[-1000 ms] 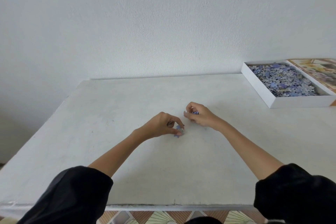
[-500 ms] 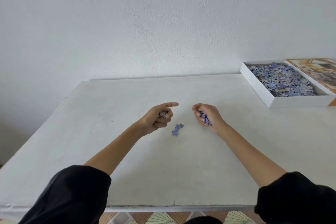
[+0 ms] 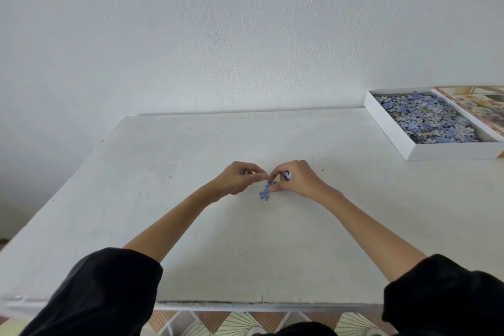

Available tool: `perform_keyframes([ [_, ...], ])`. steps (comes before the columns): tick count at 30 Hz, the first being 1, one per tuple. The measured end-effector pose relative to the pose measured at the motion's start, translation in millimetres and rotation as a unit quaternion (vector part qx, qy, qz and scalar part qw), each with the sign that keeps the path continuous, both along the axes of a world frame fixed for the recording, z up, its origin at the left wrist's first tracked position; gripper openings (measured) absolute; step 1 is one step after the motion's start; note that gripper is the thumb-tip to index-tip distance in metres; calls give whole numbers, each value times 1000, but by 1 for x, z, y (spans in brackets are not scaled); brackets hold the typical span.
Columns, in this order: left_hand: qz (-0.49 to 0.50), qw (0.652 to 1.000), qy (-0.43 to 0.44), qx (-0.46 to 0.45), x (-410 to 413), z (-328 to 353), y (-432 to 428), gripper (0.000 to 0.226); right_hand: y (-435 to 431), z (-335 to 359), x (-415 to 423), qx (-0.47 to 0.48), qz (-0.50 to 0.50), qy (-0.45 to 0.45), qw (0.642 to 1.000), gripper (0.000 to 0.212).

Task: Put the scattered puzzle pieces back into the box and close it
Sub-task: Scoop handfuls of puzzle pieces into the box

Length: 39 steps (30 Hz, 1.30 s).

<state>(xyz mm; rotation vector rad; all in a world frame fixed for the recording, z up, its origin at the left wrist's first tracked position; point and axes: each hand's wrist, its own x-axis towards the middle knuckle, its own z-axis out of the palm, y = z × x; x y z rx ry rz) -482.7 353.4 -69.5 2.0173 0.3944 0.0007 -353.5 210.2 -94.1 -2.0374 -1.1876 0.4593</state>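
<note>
A small cluster of joined blue puzzle pieces (image 3: 265, 192) lies on the white table (image 3: 191, 150) near its middle. My right hand (image 3: 296, 179) pinches the cluster's upper end and also holds blue pieces tucked in its curled fingers. My left hand (image 3: 240, 178) is curled beside it, fingertips meeting the right hand's above the cluster, with a small piece showing inside its fingers. The white puzzle box (image 3: 447, 150), open and filled with several blue pieces, stands at the table's far right. Its picture lid (image 3: 477, 106) lies just beyond the box.
A white wall rises straight behind the table. The table's front edge runs close to my body, with patterned floor tiles (image 3: 245, 322) visible below it. The lid is cut off by the right edge of the view.
Both hands, lifted apart half a second ago, have come down and together onto the blue cluster. The right hand now pinches its top end. The cluster has stayed in place.
</note>
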Motion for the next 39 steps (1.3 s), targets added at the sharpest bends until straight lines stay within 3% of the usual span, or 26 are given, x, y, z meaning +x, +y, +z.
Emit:
perform_keyframes([
  [2,-39,995,-16,93,-2,-3,-3,14,-2,5,1,-18,15,19,1000,17],
  [4,-58,991,-23,120,-3,-7,-4,21,-4,12,3,-33,34,50,998,14],
  [7,-66,987,-27,143,-2,-11,-3,30,-8,16,6,-37,34,224,973,14],
  [9,-72,984,-28,158,0,-12,-3,30,-11,11,11,19,10,333,943,15],
  [11,-74,984,-30,161,1,-13,-2,25,-15,6,17,113,-11,451,885,18],
  [14,-64,984,-31,163,2,-16,-1,27,-20,-3,27,231,0,593,771,13],
  [16,-59,983,-30,169,3,-18,0,30,-22,-9,32,284,19,642,712,30],
  [17,-58,984,-26,168,4,-18,0,30,-23,-10,33,297,21,649,701,36],
  [26,-129,961,136,205,26,4,0,30,-22,-11,32,306,31,654,692,45],
  [31,-190,945,159,216,24,12,-1,23,-22,-11,32,303,26,654,692,39],
  [33,-173,963,154,137,21,14,-2,22,-22,-8,29,296,2,644,705,26],
  [36,-81,985,111,-99,21,13,-4,14,-23,-3,26,276,-35,632,723,22],
  [39,38,961,41,-269,24,8,-5,22,-19,1,23,252,-69,620,740,28],
])
